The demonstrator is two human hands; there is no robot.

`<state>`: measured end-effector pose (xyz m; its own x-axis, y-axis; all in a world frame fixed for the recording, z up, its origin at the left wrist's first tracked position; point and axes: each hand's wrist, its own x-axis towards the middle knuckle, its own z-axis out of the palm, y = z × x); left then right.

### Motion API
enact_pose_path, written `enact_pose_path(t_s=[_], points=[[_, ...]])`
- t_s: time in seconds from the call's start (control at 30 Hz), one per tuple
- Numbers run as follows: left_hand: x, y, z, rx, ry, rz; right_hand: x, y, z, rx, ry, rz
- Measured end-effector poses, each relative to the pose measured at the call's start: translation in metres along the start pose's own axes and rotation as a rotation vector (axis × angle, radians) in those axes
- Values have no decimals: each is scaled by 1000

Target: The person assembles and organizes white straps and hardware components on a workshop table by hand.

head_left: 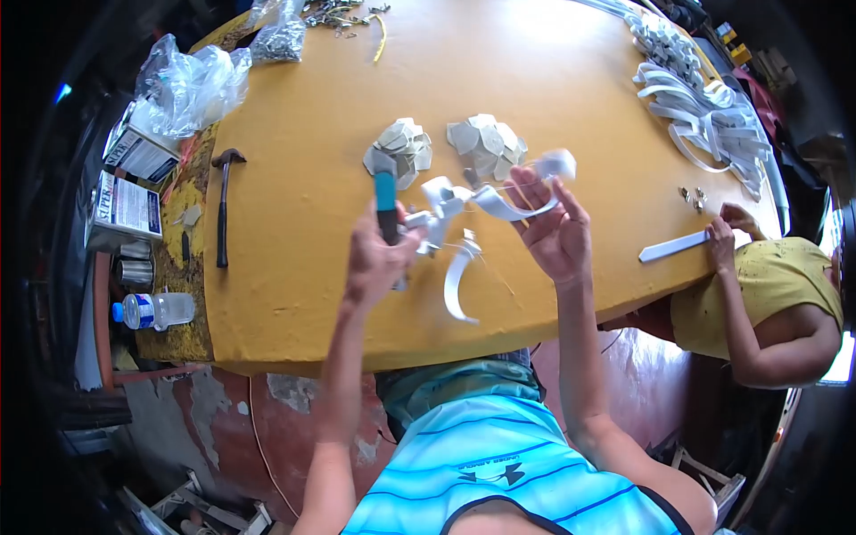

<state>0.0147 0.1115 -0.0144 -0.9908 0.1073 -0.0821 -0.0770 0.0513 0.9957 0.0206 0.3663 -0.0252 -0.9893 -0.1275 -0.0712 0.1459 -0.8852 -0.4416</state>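
Note:
My left hand is closed around a tool with a teal-and-black handle, its grey end pointing away from me. White strips hang bunched beside that hand, and one curved strip dangles lower over the table. My right hand is palm up with its fingers spread. Another white strip curves across in front of its fingers, with a blurred white end above them. Just beyond my hands are two piles of pale flat pieces, one on the left and one on the right.
A hammer lies left on the yellow-covered table. Cans, a water bottle and plastic bags line the left side. A co-worker at right handles a white strip; bundled strips lie beyond.

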Motion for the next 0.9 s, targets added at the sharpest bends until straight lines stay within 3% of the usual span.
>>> enact_pose_path(t_s=[0.1,0.27,0.33,0.37,0.43,0.47,0.53,0.57,0.6,0.67,0.7,0.77,0.9], points=[[6,9,-32,241,-111,-64,-26,17,-10,-167,228,159],[16,5,-41,429,-118,38,-44,31,-22,-59,228,187],[16,3,-39,455,-129,54,-47,21,-24,-520,289,250],[15,2,-37,490,-99,72,-48,15,-23,-519,291,245],[14,3,-34,525,-69,94,-49,4,-18,-1363,462,229],[11,3,-31,443,-25,104,-48,4,-15,-1360,465,227],[6,4,-27,361,12,112,-43,10,-4,-1586,341,-338],[3,7,-27,322,39,115,-36,13,2,-1745,189,-513],[0,10,-26,285,65,119,-26,21,7,-1742,201,-512],[-13,19,-22,228,20,118,-9,33,15,-1900,-62,-718],[-20,23,-21,135,-25,85,-3,33,10,-1900,-56,-718],[-35,27,-13,-6,-74,49,8,38,-6,-1941,-307,-467],[-60,21,6,-42,-63,-14,7,27,-15,-1988,-247,-263]])
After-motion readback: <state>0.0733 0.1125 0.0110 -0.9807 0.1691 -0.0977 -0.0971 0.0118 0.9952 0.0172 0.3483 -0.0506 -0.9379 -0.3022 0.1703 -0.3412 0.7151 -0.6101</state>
